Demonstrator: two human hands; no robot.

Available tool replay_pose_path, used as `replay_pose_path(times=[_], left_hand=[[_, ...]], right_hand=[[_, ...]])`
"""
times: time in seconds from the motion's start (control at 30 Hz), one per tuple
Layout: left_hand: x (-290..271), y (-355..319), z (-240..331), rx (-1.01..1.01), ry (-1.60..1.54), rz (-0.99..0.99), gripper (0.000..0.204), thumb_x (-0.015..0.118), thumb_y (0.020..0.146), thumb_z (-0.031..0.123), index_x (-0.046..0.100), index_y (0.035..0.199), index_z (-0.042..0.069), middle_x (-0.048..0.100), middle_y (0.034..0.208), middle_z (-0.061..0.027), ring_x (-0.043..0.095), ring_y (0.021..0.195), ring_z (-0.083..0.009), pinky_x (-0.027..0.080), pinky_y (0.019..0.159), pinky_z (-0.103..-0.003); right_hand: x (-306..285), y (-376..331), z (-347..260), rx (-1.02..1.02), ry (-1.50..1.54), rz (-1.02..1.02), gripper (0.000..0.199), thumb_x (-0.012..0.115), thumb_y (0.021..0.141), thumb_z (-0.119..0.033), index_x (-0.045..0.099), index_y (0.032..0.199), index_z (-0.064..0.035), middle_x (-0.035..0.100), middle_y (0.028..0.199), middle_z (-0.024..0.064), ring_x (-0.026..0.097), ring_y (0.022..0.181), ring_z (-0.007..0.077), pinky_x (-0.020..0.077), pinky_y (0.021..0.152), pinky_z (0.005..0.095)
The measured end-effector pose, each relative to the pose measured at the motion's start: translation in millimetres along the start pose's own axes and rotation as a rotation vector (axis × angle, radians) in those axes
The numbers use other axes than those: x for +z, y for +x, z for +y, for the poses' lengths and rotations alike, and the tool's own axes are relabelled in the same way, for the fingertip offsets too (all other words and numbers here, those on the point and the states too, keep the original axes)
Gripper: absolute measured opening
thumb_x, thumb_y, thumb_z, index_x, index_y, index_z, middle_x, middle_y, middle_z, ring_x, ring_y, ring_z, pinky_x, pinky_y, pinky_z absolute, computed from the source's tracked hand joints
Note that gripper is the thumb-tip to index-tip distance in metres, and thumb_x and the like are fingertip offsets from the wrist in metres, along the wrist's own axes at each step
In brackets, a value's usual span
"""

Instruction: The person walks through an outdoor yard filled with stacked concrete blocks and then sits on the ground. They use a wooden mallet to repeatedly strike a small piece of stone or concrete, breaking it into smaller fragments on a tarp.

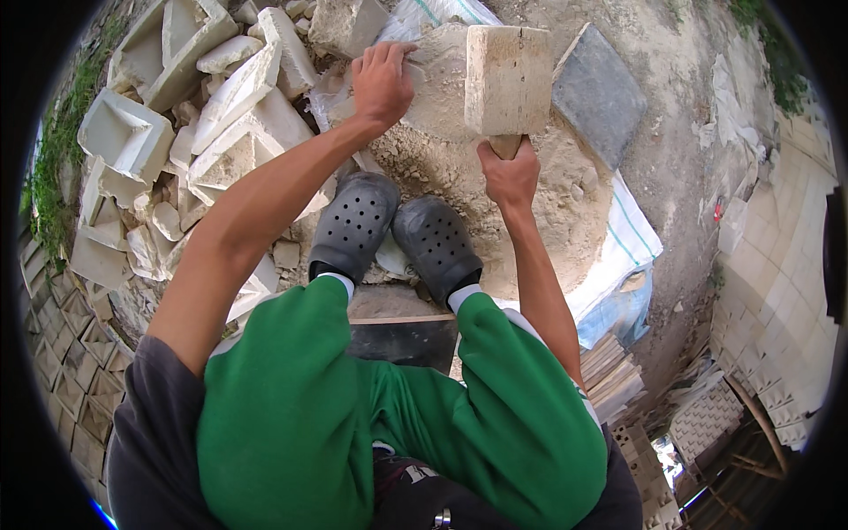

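Observation:
My right hand (512,175) is closed around the short handle of a wooden mallet (510,81), whose big pale block head is held up over a heap of crushed, powdery rubble (530,225). My left hand (383,84) is at the far side of the heap, by a pale dusty slab (439,75). Its fingers are curled down, and what lies under them is hidden. Between the arms, my feet in grey clogs (353,221) stand at the near edge of the rubble.
Broken cream-coloured moulded pieces (234,106) are piled on the left. A flat grey slab (601,93) lies right of the mallet. White sacking (632,225) with green stripes spreads under the heap. Stacked pale strips (614,375) and tiles (764,291) stand on the right.

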State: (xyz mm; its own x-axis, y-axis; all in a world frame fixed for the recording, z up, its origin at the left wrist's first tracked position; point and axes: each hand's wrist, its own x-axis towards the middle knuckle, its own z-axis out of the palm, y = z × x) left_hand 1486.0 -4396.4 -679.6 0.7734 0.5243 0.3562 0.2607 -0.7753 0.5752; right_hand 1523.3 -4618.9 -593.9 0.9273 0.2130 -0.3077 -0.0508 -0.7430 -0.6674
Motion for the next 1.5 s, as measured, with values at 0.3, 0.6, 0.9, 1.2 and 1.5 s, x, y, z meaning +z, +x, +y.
replay_pose_path(times=[0.3,0.6,0.9,1.2,1.5], left_hand=[[-2.2,1.3,1.4,0.026,0.012,-0.041,0.031,0.059,0.085,0.01,0.065,0.115,0.017,0.063,0.109,-0.0038,0.056,0.106,-0.0236,0.037,0.092,-0.038],[-0.4,-3.8,-3.1,0.022,0.017,-0.042,0.025,0.058,0.09,0.01,0.065,0.114,0.016,0.063,0.112,-0.0032,0.056,0.108,-0.0254,0.037,0.094,-0.038],[-6.0,-1.0,2.9,0.117,-0.008,-0.029,0.024,0.062,0.087,0.014,0.068,0.11,0.017,0.063,0.111,-0.0005,0.055,0.108,-0.0231,0.037,0.094,-0.038],[-0.6,-4.3,2.9,0.127,-0.008,-0.026,0.024,0.063,0.087,0.015,0.069,0.11,0.017,0.063,0.113,0.0004,0.055,0.11,-0.0227,0.036,0.095,-0.039],[-7.6,-10.9,-2.9,0.134,-0.013,-0.063,0.027,0.063,0.088,0.014,0.066,0.115,0.017,0.062,0.119,-0.0018,0.054,0.115,-0.0259,0.035,0.1,-0.041]], right_hand=[[17.4,1.8,13.2,0.026,-0.234,-0.122,0.053,0.07,0.074,-0.03,0.059,0.113,0.0027,0.068,0.091,0.0298,0.066,0.09,0.0475,0.0525,0.08,0.049],[-0.5,-7.1,-4.9,-0.074,-0.028,0.021,0.05,0.072,0.073,-0.031,0.061,0.108,0.0034,0.068,0.09,0.0291,0.067,0.087,0.0454,0.0524,0.078,0.0471],[13.9,0.2,19.9,-0.007,-0.26,-0.119,0.054,0.069,0.074,-0.028,0.057,0.117,0.0011,0.068,0.091,0.0304,0.066,0.088,0.0482,0.0521,0.079,0.0533],[6.7,-4.4,6.7,-0.041,-0.142,-0.039,0.052,0.07,0.074,-0.027,0.058,0.117,-0.0003,0.068,0.093,0.0303,0.066,0.091,0.0476,0.0523,0.079,0.0505],[-0.3,-5.9,-0.9,0.036,-0.15,-0.13,0.05,0.071,0.074,-0.028,0.059,0.113,0.0015,0.068,0.093,0.0302,0.066,0.09,0.0468,0.0519,0.079,0.0508]])
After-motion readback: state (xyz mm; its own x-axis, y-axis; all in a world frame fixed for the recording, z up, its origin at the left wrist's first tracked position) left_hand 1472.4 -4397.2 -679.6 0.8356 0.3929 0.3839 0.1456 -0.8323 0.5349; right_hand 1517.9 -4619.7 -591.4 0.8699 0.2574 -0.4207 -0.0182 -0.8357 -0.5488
